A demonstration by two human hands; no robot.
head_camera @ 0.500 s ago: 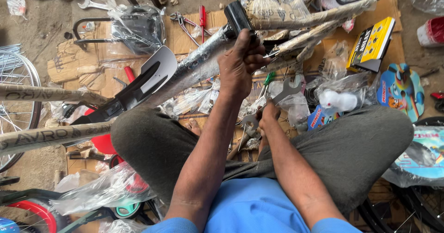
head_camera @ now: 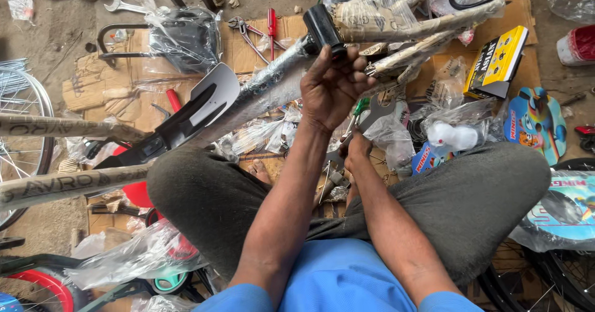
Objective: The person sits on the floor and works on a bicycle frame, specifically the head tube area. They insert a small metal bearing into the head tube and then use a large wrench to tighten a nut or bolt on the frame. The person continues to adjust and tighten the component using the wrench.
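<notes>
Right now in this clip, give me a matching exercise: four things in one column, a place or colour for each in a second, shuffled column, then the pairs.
Things:
1. left hand
2. right hand
3. screwdriver
4. boxed item

Descriptions:
A. yellow and black, on cardboard at the far right
B. gripping the wrapped bicycle frame near its black tube end
C. red handle, lying beside pliers
D. low between the knees, at a metal tool

Pairs: 1-B, 2-D, 3-C, 4-A
</notes>
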